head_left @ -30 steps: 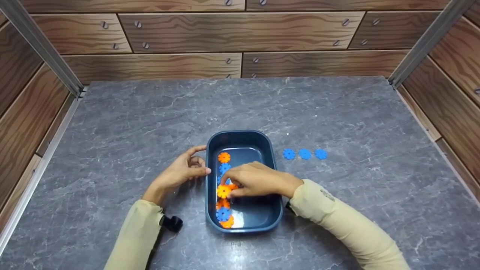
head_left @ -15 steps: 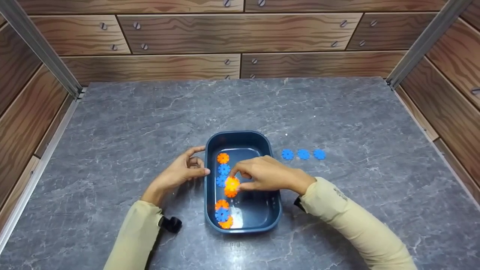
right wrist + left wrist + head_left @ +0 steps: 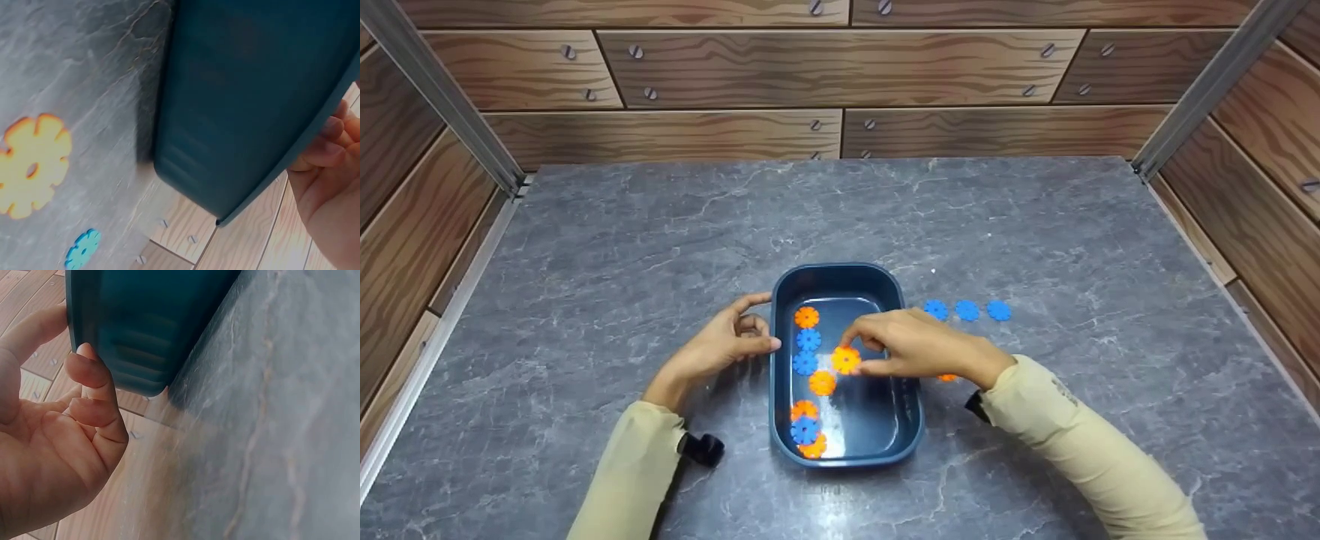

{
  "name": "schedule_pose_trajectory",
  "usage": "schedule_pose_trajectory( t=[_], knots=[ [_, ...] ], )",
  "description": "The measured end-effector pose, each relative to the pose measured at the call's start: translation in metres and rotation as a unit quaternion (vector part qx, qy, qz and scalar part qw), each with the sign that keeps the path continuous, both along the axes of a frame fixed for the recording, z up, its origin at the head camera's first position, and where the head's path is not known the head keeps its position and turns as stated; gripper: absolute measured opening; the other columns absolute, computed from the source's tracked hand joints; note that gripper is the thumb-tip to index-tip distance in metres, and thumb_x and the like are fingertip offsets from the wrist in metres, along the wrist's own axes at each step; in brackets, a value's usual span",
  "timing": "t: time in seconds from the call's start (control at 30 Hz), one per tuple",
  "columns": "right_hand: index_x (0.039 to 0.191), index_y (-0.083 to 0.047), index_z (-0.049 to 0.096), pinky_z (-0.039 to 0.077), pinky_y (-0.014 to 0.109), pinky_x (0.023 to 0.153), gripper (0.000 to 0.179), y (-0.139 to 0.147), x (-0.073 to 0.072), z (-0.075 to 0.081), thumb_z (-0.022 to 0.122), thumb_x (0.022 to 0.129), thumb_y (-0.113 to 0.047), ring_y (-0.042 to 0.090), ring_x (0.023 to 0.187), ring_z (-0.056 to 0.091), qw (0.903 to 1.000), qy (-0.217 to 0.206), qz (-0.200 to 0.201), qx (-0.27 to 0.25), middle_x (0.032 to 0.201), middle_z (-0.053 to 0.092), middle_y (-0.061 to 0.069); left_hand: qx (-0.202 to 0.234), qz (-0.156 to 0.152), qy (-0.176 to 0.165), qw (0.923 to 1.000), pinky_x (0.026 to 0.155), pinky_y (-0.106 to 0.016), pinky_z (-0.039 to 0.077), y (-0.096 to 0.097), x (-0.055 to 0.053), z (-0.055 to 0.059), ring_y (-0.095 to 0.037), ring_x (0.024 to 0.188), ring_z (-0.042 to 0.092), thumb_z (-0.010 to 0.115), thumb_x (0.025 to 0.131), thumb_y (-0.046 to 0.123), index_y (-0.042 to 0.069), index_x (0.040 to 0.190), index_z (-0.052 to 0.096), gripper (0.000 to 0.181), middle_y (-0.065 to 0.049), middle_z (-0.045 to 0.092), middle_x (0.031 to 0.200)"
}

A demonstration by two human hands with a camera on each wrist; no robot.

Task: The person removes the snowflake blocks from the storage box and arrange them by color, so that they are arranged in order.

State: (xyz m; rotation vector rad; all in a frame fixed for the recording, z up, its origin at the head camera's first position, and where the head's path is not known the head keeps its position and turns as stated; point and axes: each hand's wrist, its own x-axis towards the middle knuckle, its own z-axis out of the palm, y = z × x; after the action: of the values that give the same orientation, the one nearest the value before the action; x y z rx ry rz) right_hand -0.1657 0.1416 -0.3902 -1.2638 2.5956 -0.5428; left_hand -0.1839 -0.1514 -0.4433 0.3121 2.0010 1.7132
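My right hand pinches an orange flower-shaped disc between thumb and fingertips, over the middle of the dark blue bin. Just below and left of it, a second orange disc lies in the bin. Along the bin's left side run more orange and blue discs, such as a blue disc, some overlapping at the near end. My left hand touches the bin's left rim with index finger and thumb tip, its other fingers loosely bent. In the left wrist view, fingertips meet the bin's outer wall.
Right of the bin, blue discs lie in a short row on the grey marbled table. An orange disc lies on the table too, mostly hidden by my right forearm in the head view. Wood-patterned panels surround the table.
My right hand has drawn rightward from the row of discs, still pinching an orange disc. Another orange disc has shifted right and stays in the bin. My left hand keeps its place.
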Motion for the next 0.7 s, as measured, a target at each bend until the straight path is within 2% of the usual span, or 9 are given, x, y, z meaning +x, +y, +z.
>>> schedule_pose_trajectory(
  t=[0.43, 0.53, 0.7],
  knots=[
    [0.115, -0.019, 0.064, 0.032, 0.021, 0.059, 0.029, 0.027, 0.003, 0.008, 0.066, 0.091, -0.035, 0.005, 0.063, 0.037, 0.9991, -0.005, -0.041, -0.007, 0.075, 0.052, 0.006, 0.001, 0.003, -0.003, 1.0000, 0.057, -0.021, 0.036, 0.000, 0.000, 0.000, -0.008, 0.063, 0.044, 0.071, 0.085, 0.011, 0.004, 0.147, 0.027, 0.075, 0.002, 0.056, 0.083],
    [0.115, -0.019, 0.064, 0.034, 0.022, 0.062, 0.029, 0.035, 0.003, 0.009, 0.066, 0.091, -0.035, 0.006, 0.067, 0.040, 0.9987, -0.002, -0.045, -0.023, 0.076, 0.050, 0.001, 0.004, 0.003, -0.005, 1.0000, 0.057, -0.021, 0.036, 0.000, 0.001, 0.000, -0.008, 0.063, 0.044, 0.071, 0.085, 0.011, 0.004, 0.146, 0.028, 0.075, 0.002, 0.056, 0.083],
    [0.114, -0.017, 0.064, 0.036, 0.022, 0.063, 0.030, 0.048, 0.004, 0.009, 0.068, 0.090, -0.033, 0.006, 0.069, 0.041, 0.9973, 0.003, -0.050, -0.054, 0.076, 0.050, 0.001, 0.004, 0.004, -0.004, 1.0000, 0.057, -0.022, 0.036, 0.000, 0.000, 0.000, -0.009, 0.063, 0.044, 0.071, 0.085, 0.012, 0.005, 0.146, 0.028, 0.075, 0.002, 0.056, 0.083]
  ],
)
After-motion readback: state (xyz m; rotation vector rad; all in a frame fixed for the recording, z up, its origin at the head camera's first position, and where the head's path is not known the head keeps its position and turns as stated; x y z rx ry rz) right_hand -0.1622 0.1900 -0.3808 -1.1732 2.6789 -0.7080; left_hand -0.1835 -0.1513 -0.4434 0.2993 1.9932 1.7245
